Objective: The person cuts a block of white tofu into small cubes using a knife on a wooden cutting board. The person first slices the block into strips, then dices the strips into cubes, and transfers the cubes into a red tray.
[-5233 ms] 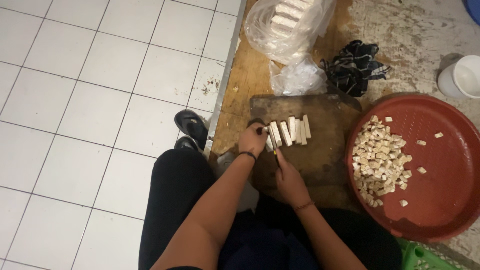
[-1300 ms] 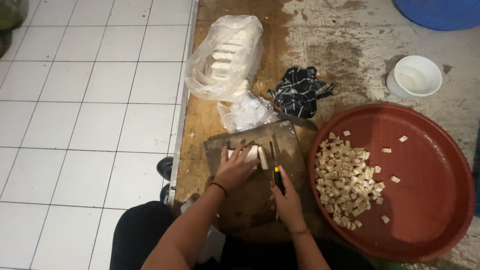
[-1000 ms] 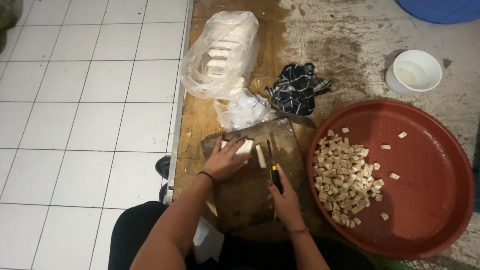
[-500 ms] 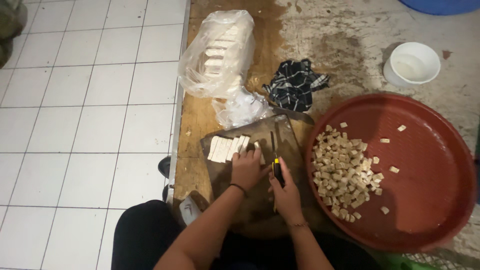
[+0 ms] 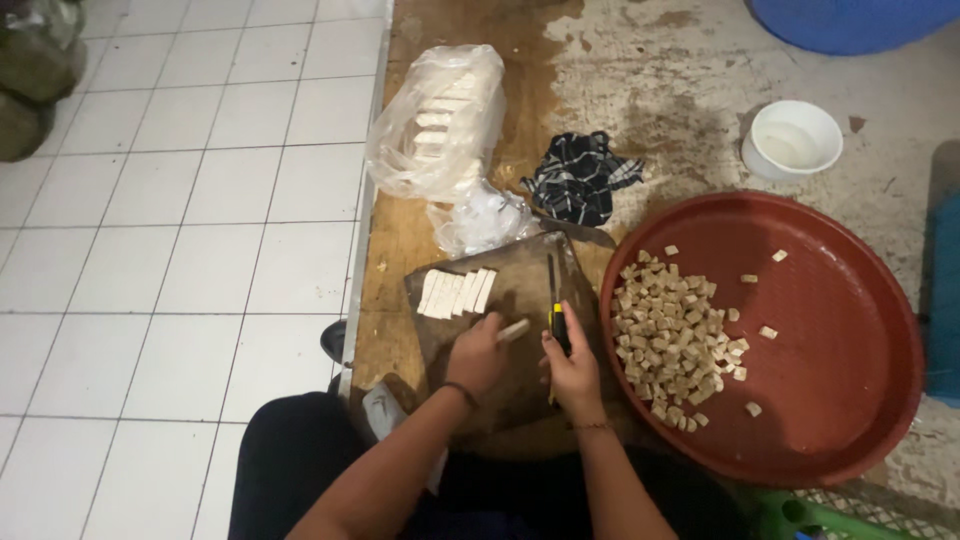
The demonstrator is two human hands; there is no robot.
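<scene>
Pinching 1 pale soft tofu stick point(image 5: 513, 331) in left hand point(image 5: 478, 360) over dark wooden cutting board point(image 5: 500, 330); right hand point(image 5: 572, 368) clamped on yellow-handled knife point(image 5: 553, 305); likely crumbly, best gripped mid-length.

White square floor tiles point(image 5: 180, 250) with dark grout fill the frame from 7 to 11 o'clock, ending at a metal edge strip point(image 5: 362, 215). A worn wooden board surface point(image 5: 395, 240) runs from centre to 12 o'clock. Stained, mottled concrete point(image 5: 680, 90) spreads toward 1 and 2 o'clock. Light is dim and even, darker at the 9 o'clock corner.
</scene>
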